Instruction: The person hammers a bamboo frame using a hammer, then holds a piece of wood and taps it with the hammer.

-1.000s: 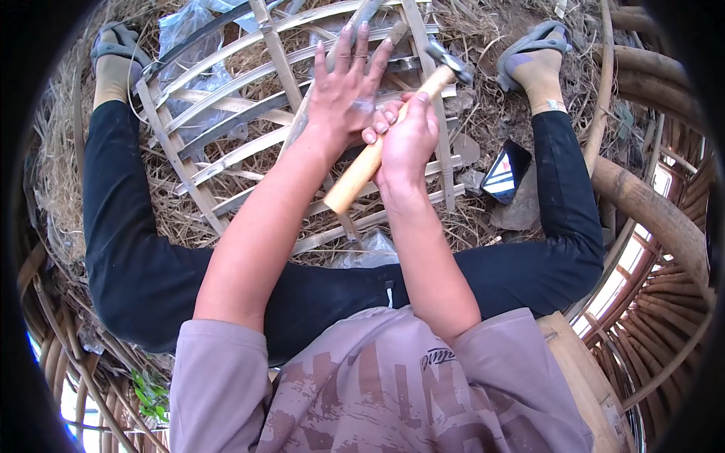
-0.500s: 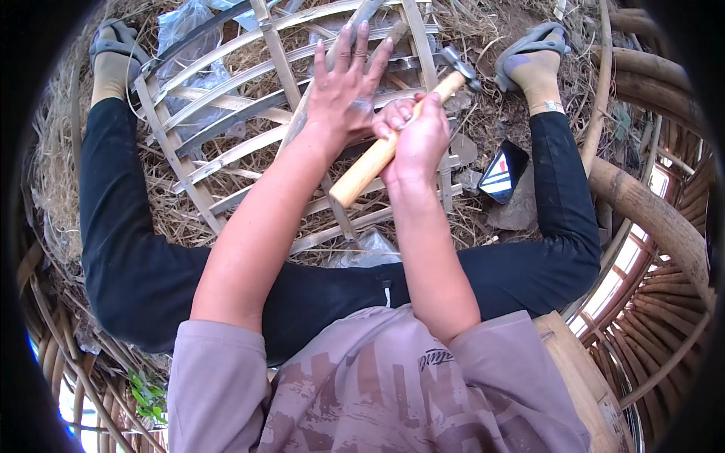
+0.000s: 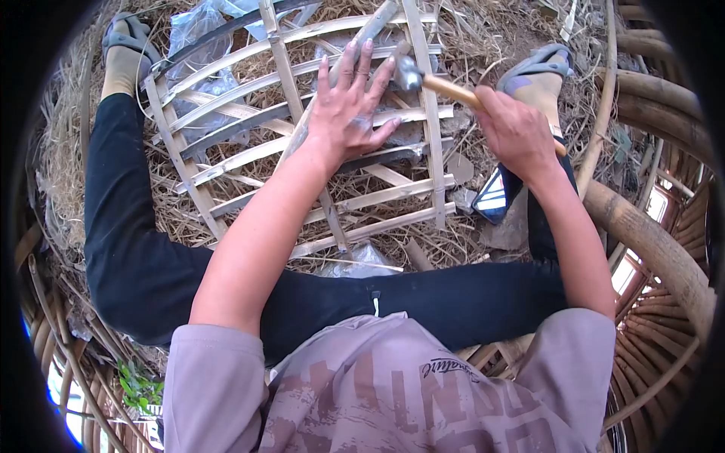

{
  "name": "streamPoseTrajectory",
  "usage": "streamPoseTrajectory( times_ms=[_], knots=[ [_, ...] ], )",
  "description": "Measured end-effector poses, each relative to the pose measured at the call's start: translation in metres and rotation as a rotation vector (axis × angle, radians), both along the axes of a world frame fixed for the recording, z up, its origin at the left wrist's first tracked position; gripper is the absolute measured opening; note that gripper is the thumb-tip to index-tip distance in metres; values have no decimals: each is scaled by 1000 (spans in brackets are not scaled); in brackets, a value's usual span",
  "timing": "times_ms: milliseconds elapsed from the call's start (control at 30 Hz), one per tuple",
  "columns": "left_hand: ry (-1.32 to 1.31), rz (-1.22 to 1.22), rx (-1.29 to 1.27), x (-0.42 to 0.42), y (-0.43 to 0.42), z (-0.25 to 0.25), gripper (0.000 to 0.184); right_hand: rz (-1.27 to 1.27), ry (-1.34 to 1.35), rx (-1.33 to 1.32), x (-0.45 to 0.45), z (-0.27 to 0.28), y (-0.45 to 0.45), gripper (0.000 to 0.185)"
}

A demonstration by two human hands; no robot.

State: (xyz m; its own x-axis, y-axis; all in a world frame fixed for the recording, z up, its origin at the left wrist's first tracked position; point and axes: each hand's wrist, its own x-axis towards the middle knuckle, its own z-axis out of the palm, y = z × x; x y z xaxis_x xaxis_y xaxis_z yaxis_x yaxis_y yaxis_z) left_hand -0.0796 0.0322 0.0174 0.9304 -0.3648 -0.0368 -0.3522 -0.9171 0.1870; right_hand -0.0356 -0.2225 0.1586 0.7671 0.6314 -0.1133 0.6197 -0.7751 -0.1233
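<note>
A lattice of split bamboo slats [image 3: 433, 143] lies on the straw-covered ground between my legs. My left hand [image 3: 349, 106] rests flat on it with the fingers spread, over a greyish diagonal pole [image 3: 375, 26] that crosses the slats. In my right hand [image 3: 517, 132] is a hammer [image 3: 451, 89], gripped around its wooden handle. The metal hammer head is just right of my left fingertips, above the upper right part of the lattice. Whether the head touches anything there I cannot tell.
A phone [image 3: 491, 198] lies by a flat stone [image 3: 504, 232] below my right hand. Clear plastic [image 3: 198, 38] sits under the lattice's upper left, with more plastic [image 3: 362, 260] near my lap. Thick curved bamboo poles [image 3: 649, 234] stand along the right side. My sandalled feet flank the lattice.
My right hand has moved right, away from my left hand, and the hammer head has swung left over the lattice. The left hand stays on the slats, its thumb now stretched out.
</note>
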Motion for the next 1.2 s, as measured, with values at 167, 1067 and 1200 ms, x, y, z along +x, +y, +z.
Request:
streamPoseTrajectory(
  times_ms=[167, 1067, 1200],
  knots=[
    [-7, 20, -69, 2, -1, -7, 96, 157, -80, 13, 14, -17, -17, 12],
    [25, 27, -151, 2, -1, -4, 99, 340, -337, -26, 86, -50, -37, 15],
    [37, 29, -149, 0, -1, -5, 98, 385, -204, 163, 64, -35, -42, 20]
  ],
)
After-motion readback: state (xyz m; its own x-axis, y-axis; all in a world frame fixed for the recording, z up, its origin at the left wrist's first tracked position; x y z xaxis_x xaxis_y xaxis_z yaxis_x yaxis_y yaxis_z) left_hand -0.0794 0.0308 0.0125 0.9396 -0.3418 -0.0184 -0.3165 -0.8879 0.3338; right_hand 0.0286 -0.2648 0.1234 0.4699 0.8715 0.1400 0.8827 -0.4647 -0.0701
